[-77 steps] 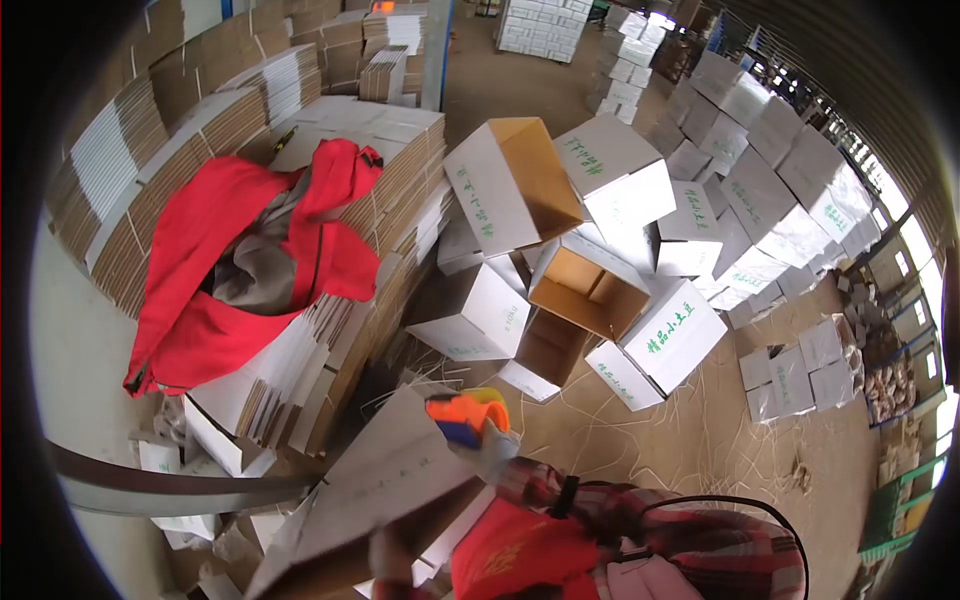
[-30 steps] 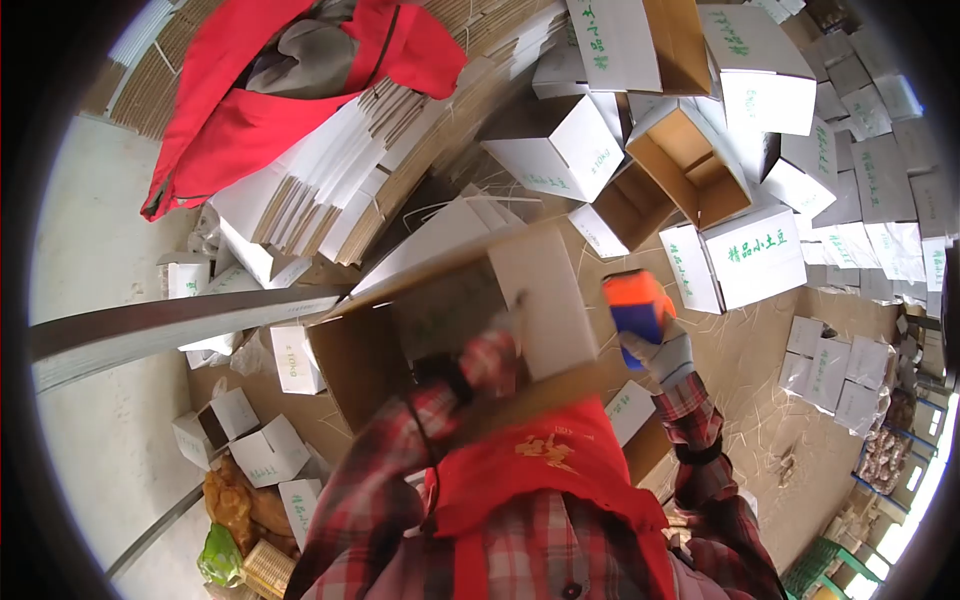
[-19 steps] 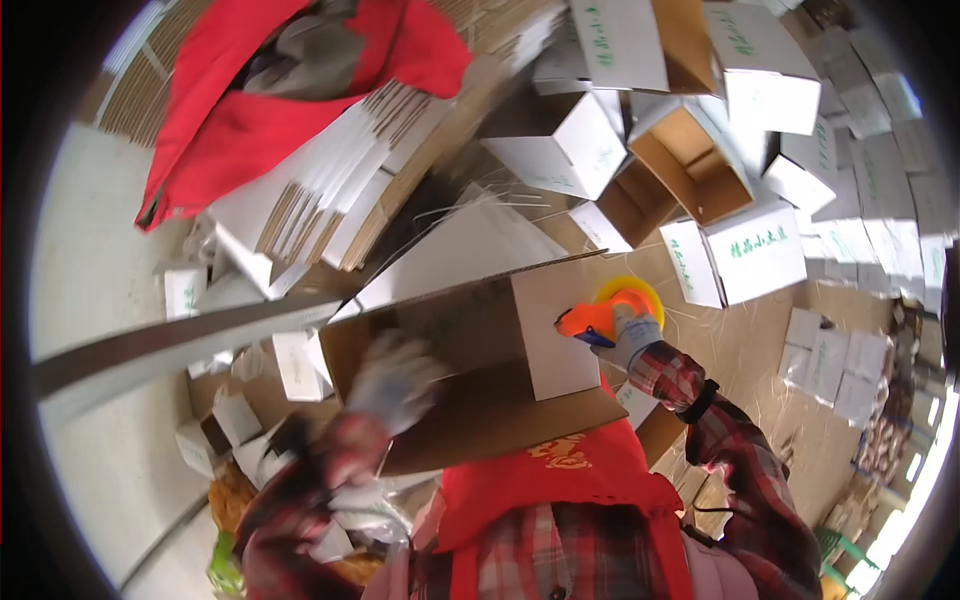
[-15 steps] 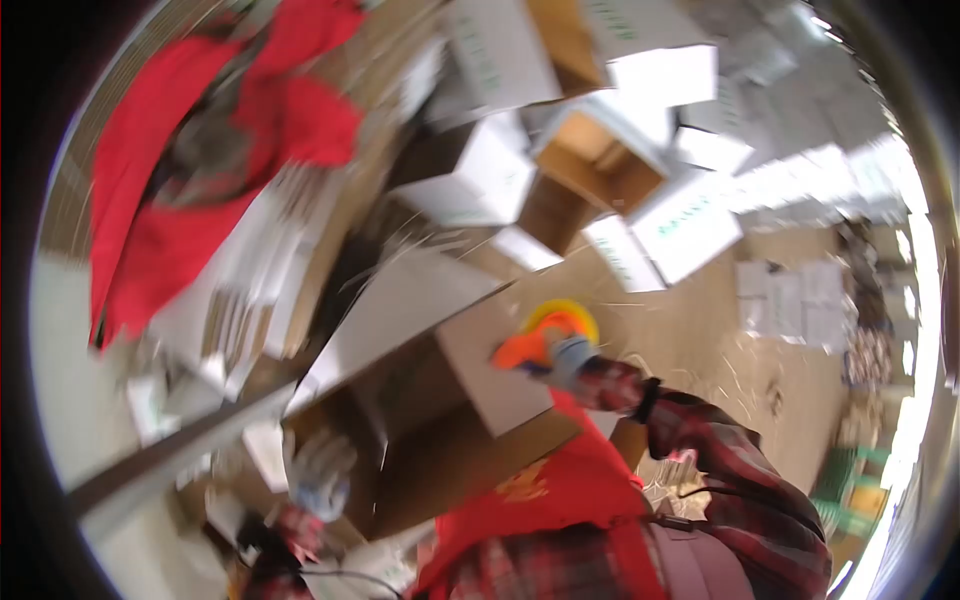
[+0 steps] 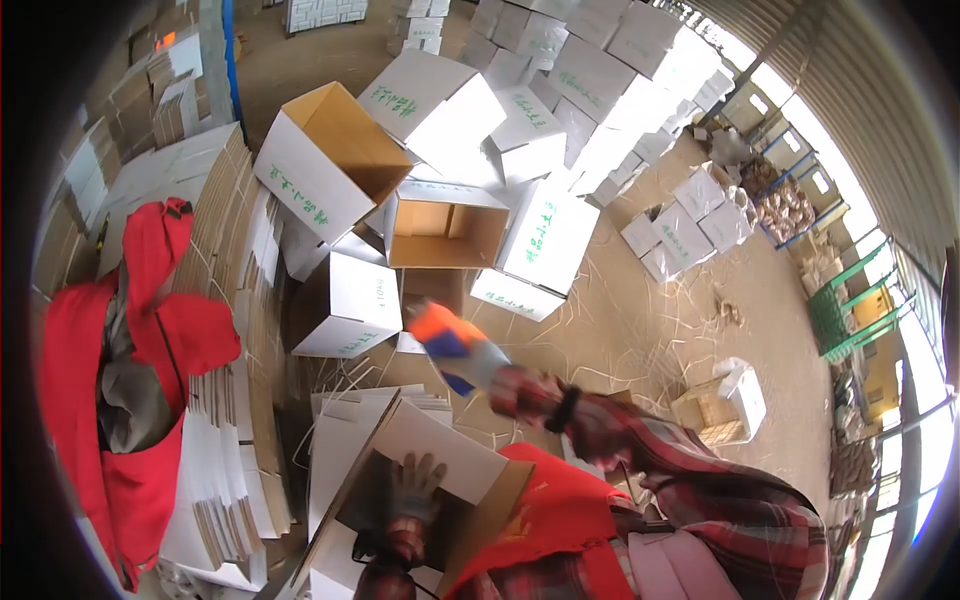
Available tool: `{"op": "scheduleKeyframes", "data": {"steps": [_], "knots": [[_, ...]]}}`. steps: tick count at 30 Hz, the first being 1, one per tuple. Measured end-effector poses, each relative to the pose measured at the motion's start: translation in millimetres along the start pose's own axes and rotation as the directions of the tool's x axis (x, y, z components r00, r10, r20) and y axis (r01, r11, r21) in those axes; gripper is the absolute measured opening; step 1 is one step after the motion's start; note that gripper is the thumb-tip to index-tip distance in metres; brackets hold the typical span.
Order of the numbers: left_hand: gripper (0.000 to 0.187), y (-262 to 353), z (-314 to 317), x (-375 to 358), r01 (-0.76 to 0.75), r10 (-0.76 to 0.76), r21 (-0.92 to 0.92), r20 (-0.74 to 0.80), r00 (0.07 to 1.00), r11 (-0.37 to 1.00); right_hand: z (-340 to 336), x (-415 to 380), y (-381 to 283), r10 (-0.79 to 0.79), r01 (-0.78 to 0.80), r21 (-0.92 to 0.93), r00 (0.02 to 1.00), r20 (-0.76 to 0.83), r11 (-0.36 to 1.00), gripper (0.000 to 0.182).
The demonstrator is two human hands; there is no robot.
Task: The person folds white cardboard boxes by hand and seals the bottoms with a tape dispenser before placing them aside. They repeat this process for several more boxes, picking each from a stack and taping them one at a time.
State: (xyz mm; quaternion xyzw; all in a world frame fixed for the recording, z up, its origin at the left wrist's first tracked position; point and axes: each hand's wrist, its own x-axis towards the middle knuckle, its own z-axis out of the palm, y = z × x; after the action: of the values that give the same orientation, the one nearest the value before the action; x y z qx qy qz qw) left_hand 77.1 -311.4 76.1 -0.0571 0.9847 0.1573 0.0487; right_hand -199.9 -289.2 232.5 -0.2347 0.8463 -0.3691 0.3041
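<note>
My left hand (image 5: 415, 488) wears a grey glove and reaches into an open cardboard box (image 5: 445, 440) in front of me. Its fingers are spread against the inside of the box. My gloved right hand (image 5: 486, 364) is closed round an orange and blue tape dispenser (image 5: 442, 332), blurred by motion. It holds the dispenser out beyond the far side of the box. A red apron (image 5: 555, 505) covers my front, close to the box's near flap.
Open white boxes (image 5: 335, 165) with green lettering lie ahead on the floor. Flattened cartons (image 5: 215, 440) are stacked at the left, with a red garment (image 5: 70, 400) over them. Stacked boxes (image 5: 600, 75) stand farther back, and loose straps litter the floor.
My view has swung round. The tape dispenser has moved away from the box's edge, out past it. My left hand has moved from the box's near-left edge to its inside.
</note>
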Motion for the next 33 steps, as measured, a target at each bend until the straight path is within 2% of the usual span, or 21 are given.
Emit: {"op": "scheduleKeyframes", "data": {"steps": [2, 4, 5, 7, 9, 10, 11, 12, 13, 14, 15, 16, 19, 20, 22, 23, 26, 27, 30, 32, 33], "knots": [[0.065, 2.9, 14.0, 3.6, 0.049, -0.049, -0.045, -0.017, 0.999, 0.998, 16.2, 19.9, -61.3, -0.27, 0.264, 0.072, 0.958, 0.098, 0.962, 0.041], [0.067, 10.0, 19.9, 0.2, 0.101, -0.105, -0.107, -0.033, 0.994, 0.989, 38.8, 20.6, -115.4, -0.23, 0.344, -0.312, 0.909, 0.349, 0.886, 0.032], [0.066, 13.5, 11.2, -2.5, 0.09, -0.094, -0.104, -0.039, 0.995, 0.991, 58.5, 20.9, -112.1, -0.318, 0.505, -0.395, 0.835, 0.449, 0.768, 0.031], [0.064, 20.0, -13.0, -5.5, 0.102, -0.108, -0.122, -0.042, 0.993, 0.987, 117.4, 11.7, -70.6, -0.409, 0.786, -0.447, 0.609, 0.679, 0.427, 0.03], [0.06, 20.7, -4.9, -38.1, 0.22, -0.159, -0.493, 0.163, 0.974, 0.842, 155.1, -4.9, 17.7, -0.582, 0.867, -0.428, 0.49, 0.649, 0.253, 0.035], [0.058, 24.9, -0.5, -56.1, 0.3, -0.174, -0.66, 0.251, 0.952, 0.689, 161.0, -16.3, 56.5, -0.636, 0.889, -0.42, 0.434, 0.638, 0.185, 0.04], [0.051, 42.9, -75.2, -74.1, 0.487, -0.227, -0.469, 0.506, 0.832, 0.737, 149.0, -19.9, 84.9, -0.645, 0.895, -0.409, 0.421, 0.637, 0.18, 0.049], [0.048, 56.5, -96.9, -105.2, 0.542, -0.396, -0.397, 0.395, 0.829, 0.74, 138.2, -24.5, 76.3, -0.66, 0.9, -0.402, 0.405, 0.632, 0.168, 0.059], [0.046, 72.3, -109.5, -130.4, 0.607, -0.545, -0.32, 0.267, 0.795, 0.728, 130.8, -31.1, 64.0, -0.407, 0.824, -0.531, 0.561, 0.72, 0.196, 0.063], [0.045, 90.2, -112.5, -150.9, 0.676, -0.663, -0.232, 0.145, 0.735, 0.699, 129.4, -31.6, 49.3, -0.256, 0.765, -0.551, 0.636, 0.728, 0.335, 0.064], [0.044, 102.5, -113.1, -162.8, 0.725, -0.77, -0.298, -0.059, 0.636, 0.621, 126.1, -34.6, 24.9, -0.098, 0.671, -0.59, 0.693, 0.714, 0.449, 0.065], [0.043, 104.7, -113.5, -164.1, 0.744, -0.824, -0.354, -0.279, 0.494, 0.566, 112.4, -39.1, -4.0, -0.08, 0.739, -0.591, 0.644, 0.761, 0.324, 0.066], [0.047, 64.5, -109.7, -141.6, 0.802, -0.784, -0.239, -0.481, 0.393, 0.548, 116.4, -39.8, 17.8, -0.345, 0.812, -0.521, 0.583, 0.735, 0.263, 0.069], [0.048, 36.4, -100.6, -130.3, 0.823, -0.774, -0.244, -0.545, 0.322, 0.513, 117.4, -37.5, 14.2, -0.282, 0.796, -0.516, 0.599, 0.75, 0.316, 0.07], [0.049, -10.3, -55.7, -109.4, 0.879, -0.833, -0.25, -0.497, 0.243, 0.405, 109.6, -39.7, -0.7, -0.136, 0.734, -0.532, 0.631, 0.763, 0.422, 0.074], [0.049, -21.1, -38.7, -105.9, 0.893, -0.848, -0.25, -0.482, 0.221, 0.375, 106.7, -36.8, -7.6, -0.168, 0.791, -0.522, 0.589, 0.79, 0.319, 0.078], [0.051, -19.3, -27.7, -102.7, 0.876, -0.824, -0.261, -0.52, 0.226, 0.405, 101.4, -30.3, -18.1, -0.088, 0.632, -0.472, 0.65, 0.755, 0.615, 0.065], [0.052, -21.9, -21.7, -104.0, 0.875, -0.813, -0.265, -0.541, 0.214, 0.406, 97.3, -44.8, -38.4, -0.025, 0.451, -0.27, 0.548, 0.836, 0.851, 0.061], [0.048, -31.3, -28.0, -108.9, 0.801, -0.782, -0.364, -0.591, 0.195, 0.475, 104.5, -108.0, -78.4, -0.004, 0.525, -0.104, 0.201, 0.98, 0.845, 0.061], [0.044, -28.2, -40.8, -112.9, 0.717, -0.772, -0.461, -0.613, 0.17, 0.523, 134.7, -126.8, -76.2, 0.298, 0.554, -0.361, 0.204, 0.933, 0.75, 0.059], [0.032, -21.7, -45.4, -123.1, 0.59, -0.757, -0.565, -0.641, 0.127, 0.577, 139.0, -128.4, -59.6, 0.104, 0.374, -0.15, 0.14, 0.985, 0.915, 0.059]]}}
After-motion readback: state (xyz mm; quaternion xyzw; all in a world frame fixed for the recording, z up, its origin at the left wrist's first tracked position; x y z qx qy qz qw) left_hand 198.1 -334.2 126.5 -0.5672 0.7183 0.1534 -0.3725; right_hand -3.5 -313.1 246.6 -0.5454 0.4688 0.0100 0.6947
